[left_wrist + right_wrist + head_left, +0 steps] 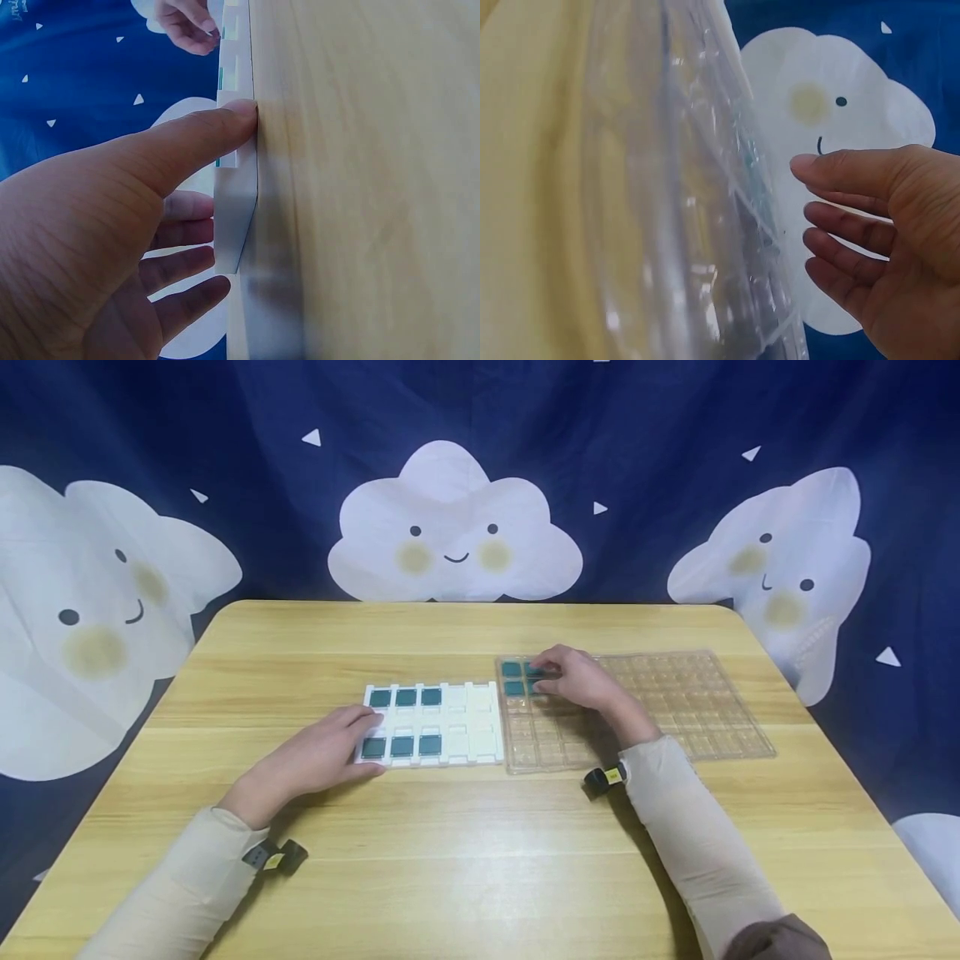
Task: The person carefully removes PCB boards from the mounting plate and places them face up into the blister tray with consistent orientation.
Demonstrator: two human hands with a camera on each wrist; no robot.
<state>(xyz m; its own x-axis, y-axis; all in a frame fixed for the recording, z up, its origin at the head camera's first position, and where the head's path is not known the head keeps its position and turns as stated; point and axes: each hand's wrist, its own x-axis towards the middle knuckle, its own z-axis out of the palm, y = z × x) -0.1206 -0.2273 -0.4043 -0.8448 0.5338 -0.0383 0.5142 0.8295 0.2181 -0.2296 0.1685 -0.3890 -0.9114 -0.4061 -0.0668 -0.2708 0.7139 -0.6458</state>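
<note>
A white tray (465,760) lies on the table with several dark green square chips (405,697) in its left slots, in two rows. My left hand (318,752) rests on its left end. The left thumb (240,109) presses the tray's near side while the other fingers are spread at the end. Beside it is a clear plastic blister tray (637,764) with several green chips (512,669) in its far left corner. Over those chips is my right hand (581,681); its thumb and fingers are apart with nothing visible between them in the right wrist view.
The wooden table (480,860) extends around both trays. Behind it hangs a dark blue curtain (255,410) with smiling clouds. Each wrist carries a small black camera (288,857). The white tray's right end stands close against the clear tray's left edge.
</note>
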